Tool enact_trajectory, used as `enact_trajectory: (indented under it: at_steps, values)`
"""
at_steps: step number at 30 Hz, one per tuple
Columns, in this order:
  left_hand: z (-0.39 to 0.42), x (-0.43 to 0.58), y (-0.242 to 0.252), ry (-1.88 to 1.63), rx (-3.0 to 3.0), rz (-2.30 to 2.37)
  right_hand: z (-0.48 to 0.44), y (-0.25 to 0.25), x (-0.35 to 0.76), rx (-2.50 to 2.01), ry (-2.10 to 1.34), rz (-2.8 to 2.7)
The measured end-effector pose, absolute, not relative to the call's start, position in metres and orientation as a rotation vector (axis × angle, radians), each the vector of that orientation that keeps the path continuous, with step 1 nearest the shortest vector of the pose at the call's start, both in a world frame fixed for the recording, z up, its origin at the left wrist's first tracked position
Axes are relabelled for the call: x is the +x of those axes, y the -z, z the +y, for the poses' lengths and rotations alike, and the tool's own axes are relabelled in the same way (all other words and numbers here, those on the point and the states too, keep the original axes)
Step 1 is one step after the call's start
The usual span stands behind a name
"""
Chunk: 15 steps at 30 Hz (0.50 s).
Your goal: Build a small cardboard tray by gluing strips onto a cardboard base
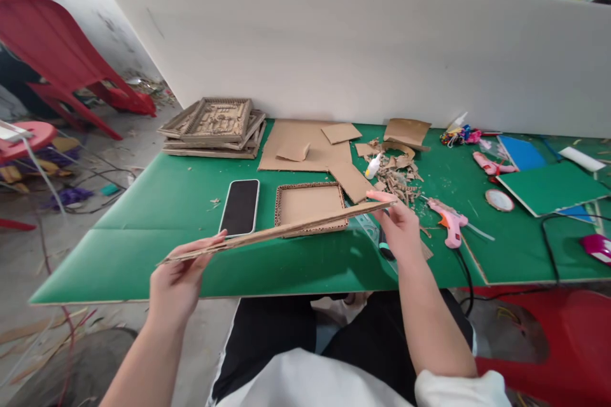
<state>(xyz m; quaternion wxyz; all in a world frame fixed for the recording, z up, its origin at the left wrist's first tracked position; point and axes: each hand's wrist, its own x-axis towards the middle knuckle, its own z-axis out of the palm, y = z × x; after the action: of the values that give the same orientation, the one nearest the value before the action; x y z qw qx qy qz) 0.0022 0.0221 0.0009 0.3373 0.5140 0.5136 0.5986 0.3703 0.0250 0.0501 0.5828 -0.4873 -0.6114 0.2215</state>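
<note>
My left hand (177, 275) and my right hand (401, 229) hold opposite ends of a long piece of cardboard (286, 229), raised above the table's front and slanting up to the right. It shows nearly edge-on, so I cannot tell how wide it is. Both hands pinch it between thumb and fingers. Behind it lies a shallow cardboard tray (305, 203) with corrugated edging, its front partly hidden. A smartphone (240, 206) lies left of the tray. Near my right hand are a clear teal-tinted ruler (366, 227) and a dark-handled tool (384, 245), partly covered.
The green table (143, 203) carries stacked cardboard frames (219, 119), flat cardboard sheets (281, 133), scraps (405, 175), a small glue bottle (373, 166), a pink glue gun (451, 221) with a cord, and a tape roll (499, 200). A white partition (334, 44) stands behind.
</note>
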Motion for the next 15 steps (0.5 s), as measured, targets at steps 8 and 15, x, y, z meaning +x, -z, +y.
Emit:
enact_trajectory:
  at_steps: [8,15]
  values:
    - [0.010,-0.006,-0.013,-1.694,1.385,1.196,0.010,-0.052,0.369,-1.160,-0.394,-1.573]
    - [0.004,-0.016,-0.017,-1.710,1.360,1.271,-0.006,-0.050,0.371,-1.124,-0.393,-1.663]
